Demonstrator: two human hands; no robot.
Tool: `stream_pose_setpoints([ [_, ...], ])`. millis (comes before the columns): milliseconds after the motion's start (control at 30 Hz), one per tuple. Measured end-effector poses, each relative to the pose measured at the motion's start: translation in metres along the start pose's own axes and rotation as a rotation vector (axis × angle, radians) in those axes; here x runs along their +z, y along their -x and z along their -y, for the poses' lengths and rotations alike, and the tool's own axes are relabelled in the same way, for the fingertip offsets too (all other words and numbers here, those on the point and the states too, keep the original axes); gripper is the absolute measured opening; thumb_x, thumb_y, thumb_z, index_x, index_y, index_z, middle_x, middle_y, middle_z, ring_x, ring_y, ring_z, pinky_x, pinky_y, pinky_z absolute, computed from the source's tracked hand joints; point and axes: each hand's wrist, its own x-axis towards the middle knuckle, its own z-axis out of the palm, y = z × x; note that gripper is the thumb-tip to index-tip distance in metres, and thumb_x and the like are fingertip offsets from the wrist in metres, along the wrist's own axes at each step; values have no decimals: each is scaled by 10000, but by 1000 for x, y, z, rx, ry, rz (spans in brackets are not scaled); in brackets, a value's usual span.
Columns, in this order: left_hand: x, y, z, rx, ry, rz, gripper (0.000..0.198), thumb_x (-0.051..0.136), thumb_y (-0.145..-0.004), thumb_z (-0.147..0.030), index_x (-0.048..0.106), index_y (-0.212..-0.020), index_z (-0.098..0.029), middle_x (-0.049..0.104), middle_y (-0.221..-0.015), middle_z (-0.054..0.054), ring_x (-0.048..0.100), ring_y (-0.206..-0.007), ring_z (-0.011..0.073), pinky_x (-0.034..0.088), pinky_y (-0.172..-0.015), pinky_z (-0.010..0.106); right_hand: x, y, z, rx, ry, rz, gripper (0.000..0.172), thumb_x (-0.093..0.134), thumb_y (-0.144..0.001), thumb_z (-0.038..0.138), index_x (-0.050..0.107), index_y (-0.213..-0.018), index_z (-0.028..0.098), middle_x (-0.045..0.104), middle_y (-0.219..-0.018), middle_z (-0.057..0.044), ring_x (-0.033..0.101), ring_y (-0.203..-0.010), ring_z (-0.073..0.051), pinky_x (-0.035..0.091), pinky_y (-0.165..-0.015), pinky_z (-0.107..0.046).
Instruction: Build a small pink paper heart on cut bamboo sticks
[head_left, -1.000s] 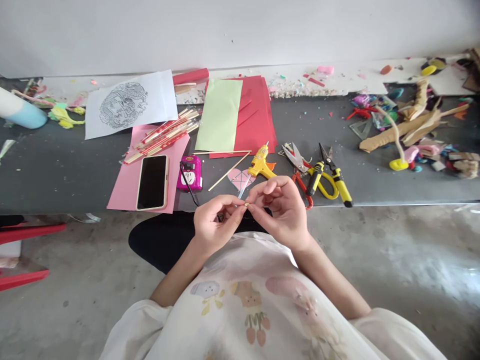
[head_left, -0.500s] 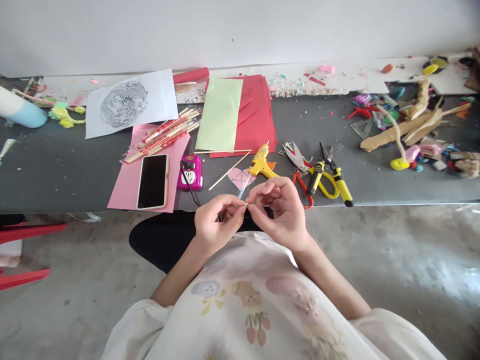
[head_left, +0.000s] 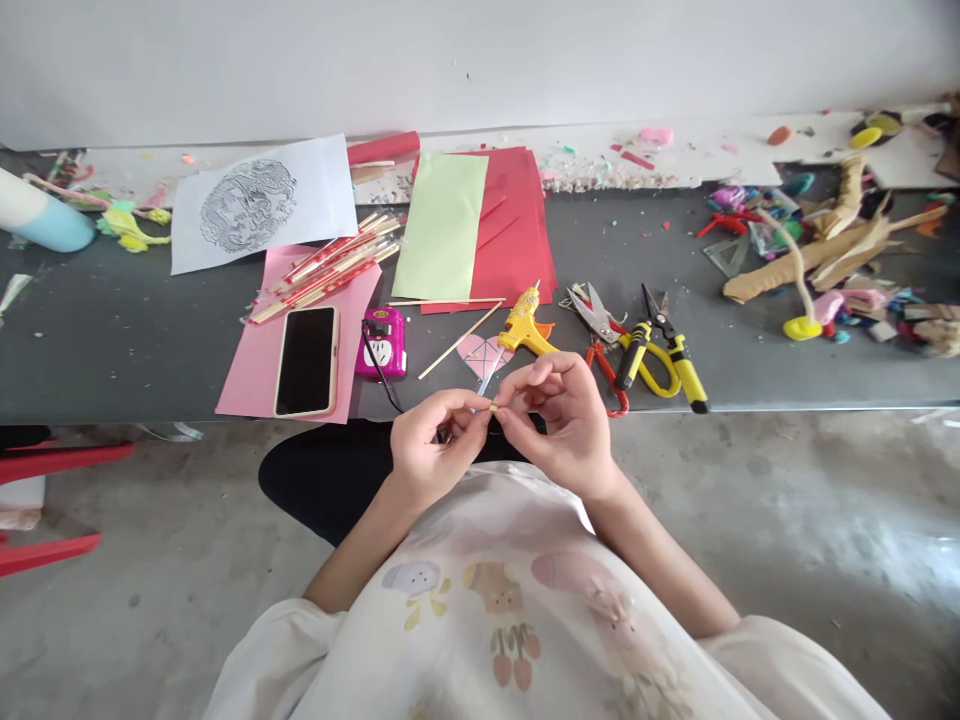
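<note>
My left hand (head_left: pixel 433 440) and my right hand (head_left: pixel 559 420) meet just off the table's front edge. Both are closed in a pinch on one small pale piece (head_left: pixel 493 407), too small to name. Beyond my fingers a yellow glue gun (head_left: pixel 526 325) lies on the table, with a clear glue stick (head_left: pixel 491 370) at its rear. Under the stick is a pink paper heart (head_left: pixel 477 356) with dark lines. Two thin wooden sticks (head_left: pixel 459 342) rest to its left. Scissors (head_left: pixel 600 318) and yellow-handled pliers (head_left: pixel 679 360) lie to the right of the glue gun.
A phone (head_left: pixel 306 362) lies on pink paper (head_left: pixel 244 365), beside a magenta power socket (head_left: pixel 382 345). Behind are bundled sticks (head_left: pixel 337 268), a dragon print (head_left: pixel 319 190), green paper (head_left: pixel 441 225) and red paper (head_left: pixel 517 235). Craft scraps (head_left: pixel 840 250) crowd the right end.
Both hands stay almost where they were, pinching the same small piece. The view has shifted very slightly; nothing on the table has visibly moved.
</note>
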Motion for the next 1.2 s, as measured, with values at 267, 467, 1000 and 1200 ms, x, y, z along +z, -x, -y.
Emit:
stream_pose_setpoints([
  [267, 0, -1, -2, -125, 41, 40, 153, 688, -850, -326, 698, -896, -180, 610, -597, -30, 532, -478, 61, 447, -465, 162, 1, 0, -2, -26, 52, -9, 338, 630, -840, 108, 380, -1001, 271, 622, -891, 27, 500, -572, -71, 436, -535, -240],
  [467, -1, -3, 0, -350, 142, 121, 215, 701, -829, -387, 694, -847, -173, 559, -545, -42, 492, -437, 60, 403, -422, 168, -3, 5, -13, -17, 161, 27, 345, 610, -819, 67, 392, -998, 267, 608, -912, 33, 430, -532, -51, 412, -532, -233],
  [1000, -7, -17, 18, -391, -458, 250, 58, 564, -814, -249, 581, -772, -213, 581, -589, -57, 532, -533, 100, 385, -564, 214, -34, 11, -29, 101, 777, 102, 171, 528, -894, 270, 467, -744, 214, 323, -544, 79, 314, -489, -86, 304, -484, -217],
  [1200, -4, -35, 20, -344, -669, 315, 92, 563, -854, -283, 616, -809, -223, 638, -637, -37, 566, -557, 126, 363, -585, 240, -36, 10, -31, 182, 824, 184, 241, 491, -915, 311, 471, -696, 214, 351, -519, 68, 292, -484, -96, 288, -483, -220],
])
